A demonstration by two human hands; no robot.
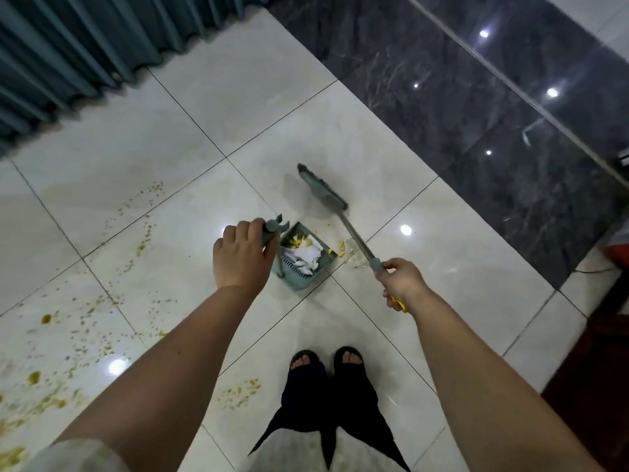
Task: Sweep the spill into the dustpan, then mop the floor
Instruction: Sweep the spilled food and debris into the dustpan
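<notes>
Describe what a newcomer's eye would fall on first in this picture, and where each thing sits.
At centre, the left hand holds the upright handle of a grey-green dustpan containing white paper and yellow scraps, while the right hand holds the broom, its head beyond the pan. Yellow spill lies scattered over the pale tiles at lower left, not yet swept.
</notes>
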